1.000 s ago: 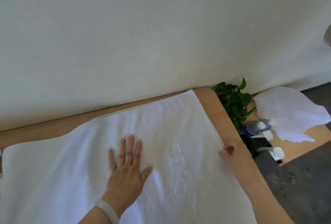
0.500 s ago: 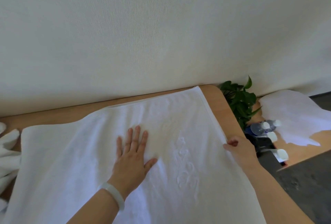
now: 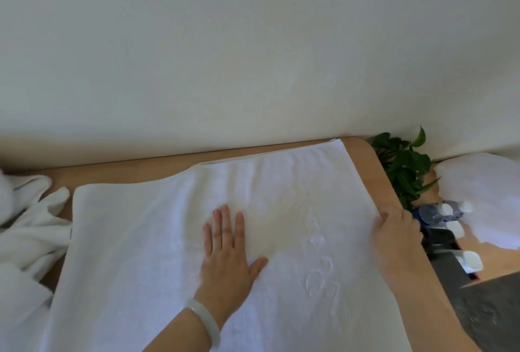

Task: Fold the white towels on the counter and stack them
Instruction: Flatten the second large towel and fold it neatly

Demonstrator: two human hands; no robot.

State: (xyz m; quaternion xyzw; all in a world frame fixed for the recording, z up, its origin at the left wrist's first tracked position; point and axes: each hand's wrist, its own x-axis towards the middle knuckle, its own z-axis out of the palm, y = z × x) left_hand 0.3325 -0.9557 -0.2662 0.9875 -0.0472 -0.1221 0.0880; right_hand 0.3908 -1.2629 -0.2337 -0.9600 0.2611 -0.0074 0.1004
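Note:
A large white towel [image 3: 157, 239] with an embossed pattern lies spread over the wooden counter [image 3: 368, 160]. My left hand [image 3: 228, 250] presses flat on the towel's middle, fingers straight and spread. At the towel's right edge my right hand [image 3: 394, 233] pinches the hem, thumb on top and fingers curled under it. More white towels [image 3: 25, 227] lie crumpled at the far left of the counter.
A wall runs close behind the counter. Past the counter's right end stand a green plant [image 3: 405, 165] and several water bottles [image 3: 441, 212]. A white cloth [image 3: 484, 191] lies on a lower wooden surface there, with dark floor [image 3: 495, 312] beneath.
The view has shifted left, so the crumpled towels at the left have come into sight. My left hand stays flat on the towel. My right hand keeps its pinch on the right edge.

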